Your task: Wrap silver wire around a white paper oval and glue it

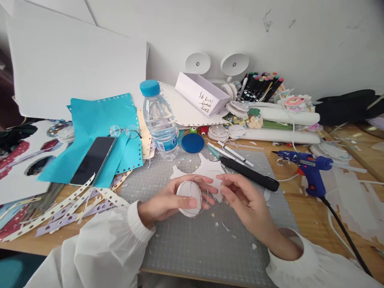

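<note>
A small white oval disc (pixel 189 195) rests in my left hand (pixel 174 198), its thumb pressed on the front and its fingers behind. A thin wire or thread (pixel 207 192) loops around the disc and runs toward my right hand (pixel 242 200). The thumb and index finger of my right hand pinch the thin strand just right of the disc. Both hands are above the grey cutting mat (pixel 198 248). Behind them a cut piece of white paper (pixel 210 168) lies on the mat, partly hidden by my fingers.
A water bottle (pixel 160 128), a blue lid (pixel 193 143) and a black cutter (pixel 250 173) stand or lie behind my hands. A blue glue gun (pixel 312 166) with its cable is at the right. Left are a phone (pixel 93 161), glasses (pixel 124 131) and paper strips (pixel 69 208).
</note>
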